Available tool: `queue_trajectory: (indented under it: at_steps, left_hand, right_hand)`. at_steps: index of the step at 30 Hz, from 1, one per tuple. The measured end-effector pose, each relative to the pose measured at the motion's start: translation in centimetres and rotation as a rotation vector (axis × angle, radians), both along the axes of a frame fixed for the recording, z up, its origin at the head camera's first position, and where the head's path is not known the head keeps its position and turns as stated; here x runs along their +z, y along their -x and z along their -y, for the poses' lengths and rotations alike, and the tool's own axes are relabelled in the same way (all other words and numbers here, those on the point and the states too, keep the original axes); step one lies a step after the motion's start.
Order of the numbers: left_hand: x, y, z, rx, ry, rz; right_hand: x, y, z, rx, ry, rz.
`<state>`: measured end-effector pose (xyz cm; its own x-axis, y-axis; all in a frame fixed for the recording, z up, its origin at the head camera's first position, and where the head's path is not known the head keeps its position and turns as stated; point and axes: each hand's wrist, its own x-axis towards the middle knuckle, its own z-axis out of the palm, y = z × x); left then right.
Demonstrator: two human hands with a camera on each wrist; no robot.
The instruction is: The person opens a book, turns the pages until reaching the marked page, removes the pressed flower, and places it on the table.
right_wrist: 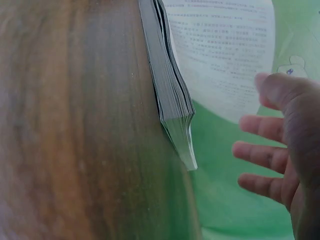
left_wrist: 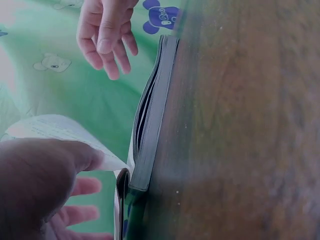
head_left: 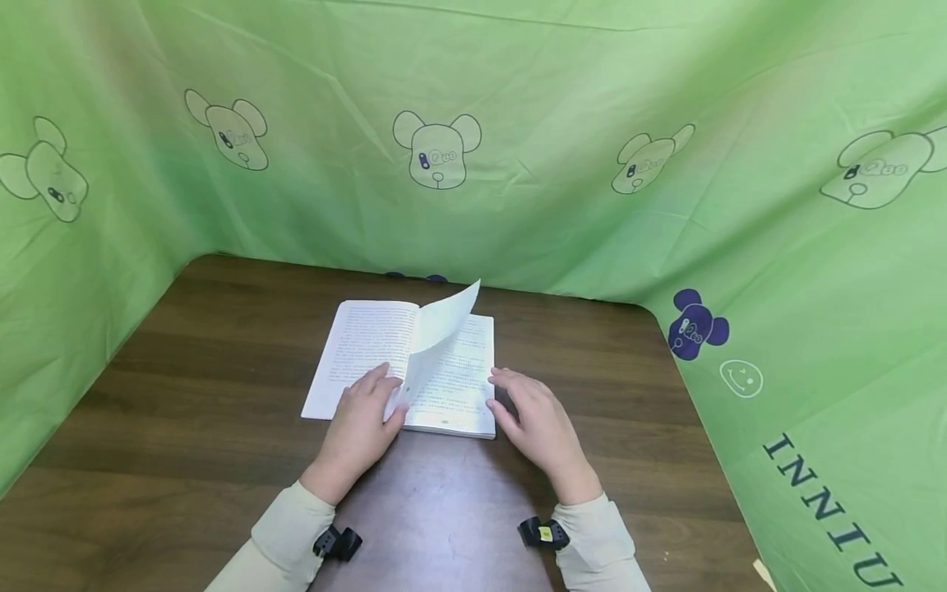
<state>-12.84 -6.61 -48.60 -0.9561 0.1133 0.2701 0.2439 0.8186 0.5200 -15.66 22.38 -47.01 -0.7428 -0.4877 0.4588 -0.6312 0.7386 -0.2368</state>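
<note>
Left hand (head_left: pixel 360 423) and right hand (head_left: pixel 538 422) are loosely spread, the former laid over an open book (head_left: pixel 370 341) beside its raised page (head_left: pixel 445 321), the latter held near its right edge, the book placed toward the far edge of the tabletop (head_left: pixel 207 370).

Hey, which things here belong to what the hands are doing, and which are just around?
Part of the job:
- open book
- raised page
- left hand, at the book
- right hand, by its right edge

Just around:
- table
- green cloth
- black wrist gadgets
</note>
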Motion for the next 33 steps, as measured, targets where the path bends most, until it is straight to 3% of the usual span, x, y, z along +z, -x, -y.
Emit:
queue_trajectory:
  at_steps: [7,12,16,22,26,33]
  left_hand:
    - [0.07,0.15,0.25,0.073,-0.094,-0.047]
    - [-0.03,0.23,0.43,0.132,-0.131,-0.118]
    - [-0.08,0.24,0.60,0.179,-0.128,-0.159]
    - [-0.06,0.23,0.86,0.209,-0.071,-0.222]
    - [0.04,0.30,0.97,0.204,-0.021,-0.207]
    - [0.05,0.60,1.03,0.139,0.065,-0.103]
  right_hand:
    - [-0.26,0.00,0.05,-0.031,-0.077,0.125]
    - [-0.44,-0.03,0.22,0.028,-0.117,0.207]
    - [-0.62,-0.19,0.11,0.084,-0.129,0.263]
    - [-0.70,-0.23,-0.07,0.107,-0.139,0.322]
    - [-0.81,-0.18,-0.14,0.114,-0.153,0.348]
    - [-0.99,-0.14,-0.19,0.097,-0.176,0.372]
